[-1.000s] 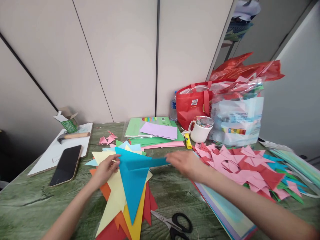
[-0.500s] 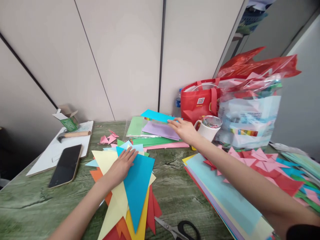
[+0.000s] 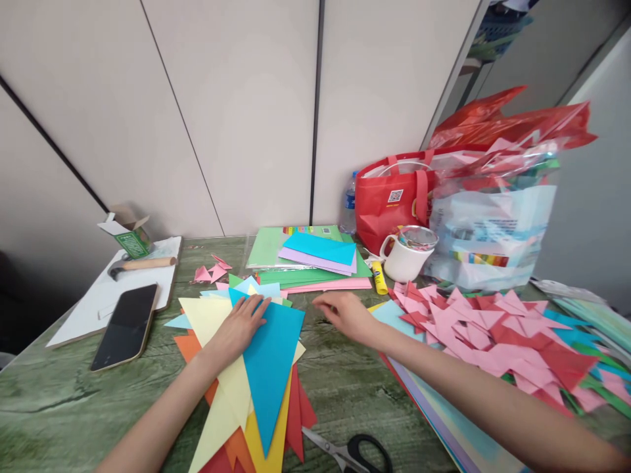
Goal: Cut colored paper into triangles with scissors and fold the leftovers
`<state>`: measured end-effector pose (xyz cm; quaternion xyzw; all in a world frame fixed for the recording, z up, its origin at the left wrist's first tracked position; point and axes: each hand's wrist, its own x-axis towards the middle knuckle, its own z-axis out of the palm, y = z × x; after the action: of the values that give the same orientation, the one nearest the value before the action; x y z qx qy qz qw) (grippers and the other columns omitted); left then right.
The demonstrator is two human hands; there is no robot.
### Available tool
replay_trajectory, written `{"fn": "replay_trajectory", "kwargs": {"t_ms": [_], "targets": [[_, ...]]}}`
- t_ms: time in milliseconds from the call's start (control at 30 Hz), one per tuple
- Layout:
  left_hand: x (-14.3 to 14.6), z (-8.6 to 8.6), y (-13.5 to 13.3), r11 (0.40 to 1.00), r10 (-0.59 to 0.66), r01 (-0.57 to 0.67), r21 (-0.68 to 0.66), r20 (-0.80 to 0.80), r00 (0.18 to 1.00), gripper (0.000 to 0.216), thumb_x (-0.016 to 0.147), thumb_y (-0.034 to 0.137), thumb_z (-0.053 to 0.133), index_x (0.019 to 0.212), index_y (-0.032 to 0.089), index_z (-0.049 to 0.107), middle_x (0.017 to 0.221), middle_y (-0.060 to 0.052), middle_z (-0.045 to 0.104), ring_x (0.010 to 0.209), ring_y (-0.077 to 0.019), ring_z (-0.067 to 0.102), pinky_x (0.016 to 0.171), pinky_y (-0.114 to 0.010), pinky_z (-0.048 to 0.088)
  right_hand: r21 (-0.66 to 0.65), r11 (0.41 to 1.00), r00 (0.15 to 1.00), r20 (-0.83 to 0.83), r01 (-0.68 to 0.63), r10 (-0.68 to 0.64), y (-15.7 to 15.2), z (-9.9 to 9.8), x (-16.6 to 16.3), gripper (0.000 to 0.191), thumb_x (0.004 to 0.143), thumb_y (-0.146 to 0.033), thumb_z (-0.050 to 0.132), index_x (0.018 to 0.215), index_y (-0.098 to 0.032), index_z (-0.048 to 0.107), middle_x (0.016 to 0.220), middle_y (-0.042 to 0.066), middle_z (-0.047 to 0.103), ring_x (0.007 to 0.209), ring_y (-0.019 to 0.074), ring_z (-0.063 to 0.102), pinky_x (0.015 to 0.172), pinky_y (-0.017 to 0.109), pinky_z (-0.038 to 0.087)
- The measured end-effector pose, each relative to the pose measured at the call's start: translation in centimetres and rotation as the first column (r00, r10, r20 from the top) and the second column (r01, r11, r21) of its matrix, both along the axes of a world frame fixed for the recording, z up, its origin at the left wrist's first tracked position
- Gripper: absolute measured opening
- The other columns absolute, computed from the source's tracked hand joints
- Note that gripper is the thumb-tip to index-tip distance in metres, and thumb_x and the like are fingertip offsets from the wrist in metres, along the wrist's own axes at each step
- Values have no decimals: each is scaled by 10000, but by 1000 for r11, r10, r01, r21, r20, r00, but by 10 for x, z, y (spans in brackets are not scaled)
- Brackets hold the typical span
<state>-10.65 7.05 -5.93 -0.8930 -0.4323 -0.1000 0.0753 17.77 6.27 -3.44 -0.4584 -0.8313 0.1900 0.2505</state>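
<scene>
My left hand (image 3: pixel 240 326) lies flat, fingers spread, on a blue paper triangle (image 3: pixel 270 368) that tops a fanned pile of yellow, orange and red triangles (image 3: pixel 227 401). My right hand (image 3: pixel 345 313) hovers empty over the green table (image 3: pixel 73 407), fingers loosely apart, between the triangle pile and a stack of paper sheets (image 3: pixel 444 420). A blue offcut (image 3: pixel 320 247) rests on a lilac sheet atop the green paper pack (image 3: pixel 269 246) at the back.
Black-handled scissors (image 3: pixel 350 452) lie at the front edge. A phone (image 3: pixel 125 325) and hammer (image 3: pixel 140 264) sit on a white board at left. A glue stick (image 3: pixel 379 278), white mug (image 3: pixel 408 253), red bag (image 3: pixel 389 200), plastic bag (image 3: pixel 493 223) and heaped pink and red triangles (image 3: pixel 493 328) are at right.
My right hand carried the blue offcut to the back pile, left it there and came back toward me empty. My left hand flattened onto the blue triangle.
</scene>
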Motion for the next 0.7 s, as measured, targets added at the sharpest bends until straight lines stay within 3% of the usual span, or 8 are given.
{"fn": "replay_trajectory", "kwargs": {"t_ms": [67, 167, 367, 467, 533, 633, 700], "targets": [[1, 0, -1, 1000, 10, -10, 7, 7, 1000, 439, 949, 345, 320, 1335, 164, 429, 1255, -167, 559, 1192, -307, 499, 1014, -513, 331, -123, 992, 992, -128, 0, -15, -8, -10, -14, 232, 841, -138, 496, 1028, -179, 627, 865, 53, 725, 728, 171, 678, 671, 289, 541], [2, -1, -2, 1000, 17, -17, 12, 22, 1000, 466, 949, 371, 303, 1348, 156, 413, 1226, -168, 569, 1181, -310, 506, 1023, -535, 300, -263, 965, 955, -287, 1, -79, -10, -23, -33, 286, 797, -118, 532, 1074, -167, 584, 913, 64, 716, 671, 149, 688, 563, 237, 543], [1, -4, -7, 1000, -8, 7, 19, 70, 998, 547, 928, 440, 336, 1415, 194, 291, 1347, -165, 496, 1281, -299, 410, 1053, -546, 250, -373, 927, 865, -456, 27, -209, 0, -30, -57, 237, 736, -177, 582, 971, -147, 573, 637, -6, 626, 553, 151, 631, 476, 240, 509], [1, 3, -10, 999, -26, 22, 38, 111, 993, 565, 916, 465, 346, 1409, 191, 300, 1312, -173, 523, 1274, -313, 414, 1053, -573, 225, -343, 939, 841, -501, 20, -201, 0, -20, -58, 60, 709, -199, 572, 756, -167, 551, 555, -43, 535, 510, 133, 563, 445, 220, 443], [2, 13, -12, 998, -32, 23, 61, 155, 987, 553, 918, 461, 344, 1398, 188, 310, 1279, -172, 539, 1252, -311, 437, 1055, -580, 211, -288, 957, 831, -526, 25, -180, 1, -7, -55, 135, 711, -238, 563, 624, -185, 475, 532, -58, 459, 497, 113, 494, 444, 207, 377], [6, 35, -16, 995, -35, 11, 102, 245, 969, 517, 913, 441, 387, 1365, 195, 335, 1142, -133, 591, 1104, -279, 541, 1037, -567, 249, -191, 980, 816, -558, 47, -148, 3, 19, -44, 229, 743, -301, 532, 592, -202, 391, 525, -78, 334, 480, 89, 372, 451, 205, 279], [11, 49, -17, 992, -37, -3, 125, 315, 948, 472, 902, 431, 429, 1306, 192, 383, 998, -96, 610, 974, -256, 578, 944, -504, 381, -134, 989, 811, -572, 54, -122, 4, 40, -36, 210, 765, -320, 520, 634, -202, 405, 541, -78, 327, 491, 90, 354, 466, 211, 266]]}}
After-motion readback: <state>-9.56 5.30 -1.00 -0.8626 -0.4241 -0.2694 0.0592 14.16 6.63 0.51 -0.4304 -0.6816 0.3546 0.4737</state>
